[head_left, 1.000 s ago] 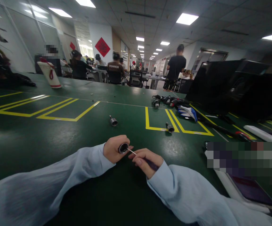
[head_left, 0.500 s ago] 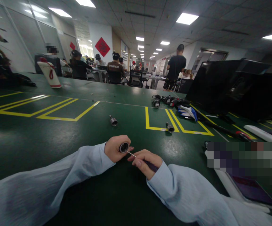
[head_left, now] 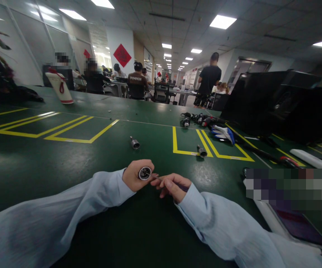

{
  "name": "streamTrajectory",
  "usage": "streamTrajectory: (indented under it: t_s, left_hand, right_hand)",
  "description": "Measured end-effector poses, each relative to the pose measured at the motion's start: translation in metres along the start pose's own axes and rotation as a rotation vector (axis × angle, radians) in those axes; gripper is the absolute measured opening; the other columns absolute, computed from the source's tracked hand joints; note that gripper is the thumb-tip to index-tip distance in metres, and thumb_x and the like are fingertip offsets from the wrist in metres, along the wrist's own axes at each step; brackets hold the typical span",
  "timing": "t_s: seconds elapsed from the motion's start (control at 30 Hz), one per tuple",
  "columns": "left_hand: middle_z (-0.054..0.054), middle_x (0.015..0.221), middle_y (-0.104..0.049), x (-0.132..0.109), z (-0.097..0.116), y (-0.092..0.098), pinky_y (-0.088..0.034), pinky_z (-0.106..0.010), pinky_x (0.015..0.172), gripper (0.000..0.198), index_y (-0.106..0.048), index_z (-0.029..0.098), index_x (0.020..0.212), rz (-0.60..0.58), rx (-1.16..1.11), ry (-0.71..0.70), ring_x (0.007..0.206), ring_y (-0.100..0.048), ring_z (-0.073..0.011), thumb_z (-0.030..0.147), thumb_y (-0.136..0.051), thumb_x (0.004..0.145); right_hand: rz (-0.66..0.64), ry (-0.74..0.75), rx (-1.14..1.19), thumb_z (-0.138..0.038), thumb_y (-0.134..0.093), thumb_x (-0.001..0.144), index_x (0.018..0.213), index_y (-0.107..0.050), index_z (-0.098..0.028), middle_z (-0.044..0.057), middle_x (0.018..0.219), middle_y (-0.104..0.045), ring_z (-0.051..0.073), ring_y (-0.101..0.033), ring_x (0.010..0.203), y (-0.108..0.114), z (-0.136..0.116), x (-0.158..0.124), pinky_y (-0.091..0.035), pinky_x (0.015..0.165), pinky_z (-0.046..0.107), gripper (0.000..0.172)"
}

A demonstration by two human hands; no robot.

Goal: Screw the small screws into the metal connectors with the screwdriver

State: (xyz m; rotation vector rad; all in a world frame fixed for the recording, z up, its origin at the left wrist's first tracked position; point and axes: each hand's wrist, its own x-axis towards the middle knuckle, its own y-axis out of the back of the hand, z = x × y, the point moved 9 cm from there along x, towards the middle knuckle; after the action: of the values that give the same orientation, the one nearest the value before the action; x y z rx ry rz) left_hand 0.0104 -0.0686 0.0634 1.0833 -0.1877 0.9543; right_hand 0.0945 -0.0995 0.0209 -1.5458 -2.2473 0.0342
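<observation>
A cylindrical metal part (head_left: 144, 173) is clasped in the left hand (head_left: 134, 178) above a green table (head_left: 94, 163), its round open end turned toward the camera, the fingers wrapped around its body. A slim tool (head_left: 183, 187) with a dark purple handle is gripped by the right hand (head_left: 174, 187), thumb and fingers closed on it, and its thin shaft is pointed at the part's open end; whether the inside is touched by the tip cannot be told. Both forearms are covered by light blue sleeves (head_left: 213, 219). Beyond the hands, a small metal fitting (head_left: 135, 143) is seen lying on the bare tabletop, and a similar fitting (head_left: 202, 152) is set on yellow tape (head_left: 174, 139) farther right. A white-and-blue glove (head_left: 224, 134) is placed near a cluster of dark and metal parts (head_left: 186, 122). At the right, a dark-screened device (head_left: 300, 223) is laid on the table; at the far left, a white cup (head_left: 59, 89) with red trim is stood. In the background, a person in black (head_left: 209, 80) is seen standing, near others seated at desks.
</observation>
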Motion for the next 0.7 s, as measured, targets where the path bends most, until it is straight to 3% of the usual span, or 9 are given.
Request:
streamTrajectory:
  t_s: [0.2,0.43,0.7]
  left_hand:
    - [0.002,0.055,-0.042,-0.002,0.004,-0.002,-0.031,-0.019,0.045,0.020,-0.042,0.015,0.059,-0.016,0.074,-0.055,0.048,-0.038,-0.0072,0.023,-0.047,0.076]
    - [0.001,0.056,-0.044,-0.003,0.006,-0.005,-0.033,-0.020,0.046,0.017,-0.043,0.016,0.060,-0.054,0.023,-0.104,0.049,-0.040,-0.0084,0.024,-0.047,0.075]
    - [0.001,0.056,-0.044,-0.001,0.005,-0.006,-0.033,-0.020,0.046,0.016,-0.043,0.016,0.060,-0.048,0.024,-0.082,0.050,-0.040,-0.0083,0.023,-0.047,0.074]
  right_hand:
    - [0.019,-0.023,-0.107,-0.038,-0.053,0.077,0.072,-0.059,-0.014,0.009,0.087,-0.066,0.012,-0.058,0.070,0.001,-0.001,-0.002,-0.047,0.055,0.023,0.025]
    - [-0.025,-0.167,0.220,-0.034,-0.058,0.074,0.069,-0.060,-0.014,0.007,0.082,-0.068,0.011,-0.060,0.069,0.003,0.012,0.002,-0.047,0.055,0.020,0.021]
    - [0.019,-0.169,0.186,-0.036,-0.059,0.073,0.067,-0.059,-0.014,0.008,0.082,-0.068,0.011,-0.060,0.068,0.007,0.013,0.002,-0.047,0.054,0.021,0.023]
